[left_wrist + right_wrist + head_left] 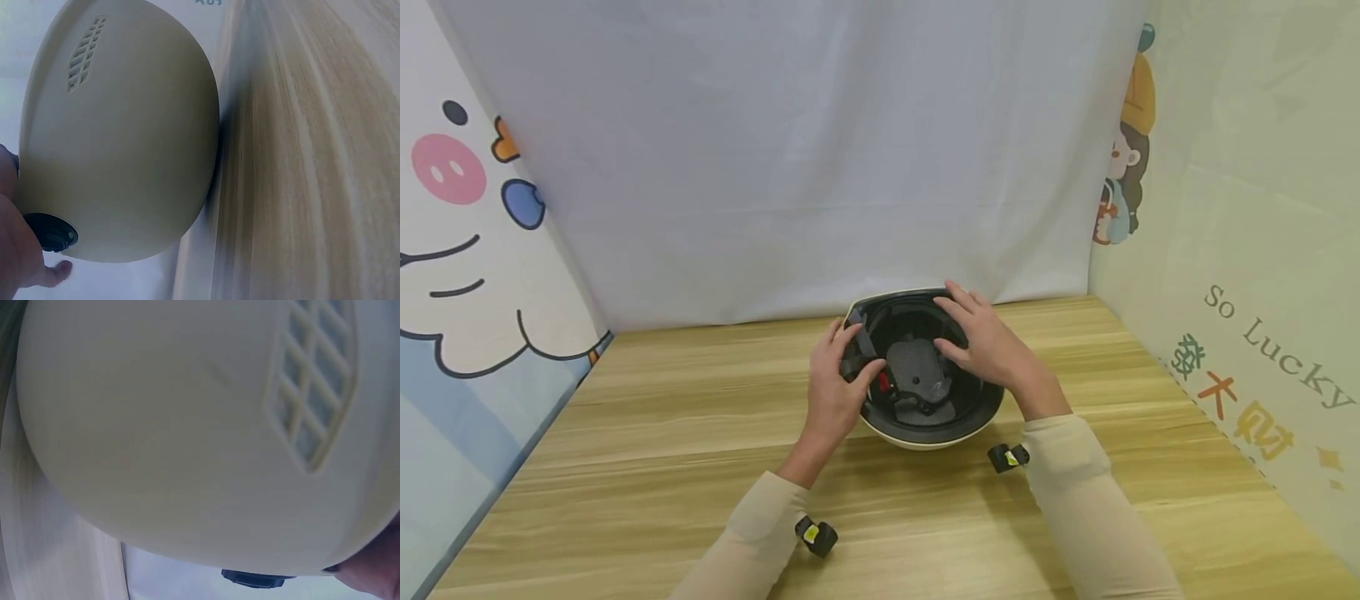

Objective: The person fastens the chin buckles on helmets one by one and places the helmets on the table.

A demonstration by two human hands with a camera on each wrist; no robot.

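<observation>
A cream helmet (137, 125) lies upside down on the wooden table, its black padded opening facing up. Inside, a grey lining pad (917, 371), dark straps and a red buckle piece (883, 382) show. My left hand (833, 387) grips the left rim beside a strap (862, 335), thumb reaching over the opening. On the other side, my right hand (992, 342) holds the far right rim, thumb over the inside and fingers across the edge. A dark round knob (53, 232) sits on the shell near the left hand. Diamond-patterned vents (315, 381) mark the shell.
The wood-grain table (685, 425) runs back to a white cloth (790, 167). Printed panels stand on both sides, the left with a cartoon animal (467, 250), the right with lettering (1277, 358). Small black wrist cameras (817, 536) stick out from the sleeves.
</observation>
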